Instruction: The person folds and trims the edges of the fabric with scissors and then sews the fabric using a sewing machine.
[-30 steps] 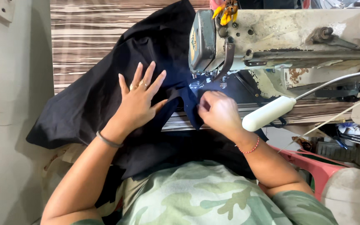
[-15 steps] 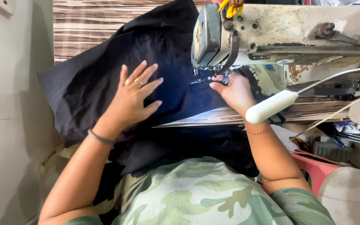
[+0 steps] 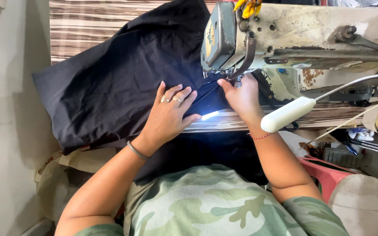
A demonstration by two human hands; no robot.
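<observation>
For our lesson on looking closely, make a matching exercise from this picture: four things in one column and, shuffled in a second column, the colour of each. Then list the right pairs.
Things
1. cloth
2. lamp
3. stool
4. shirt

Colours
A. pink-red
B. green camouflage
C. black
D. white

Right pairs: 1-C, 2-D, 3-A, 4-B.

The left hand lies flat on the cloth; the right hand is at the needle of the sewing machine.
</observation>
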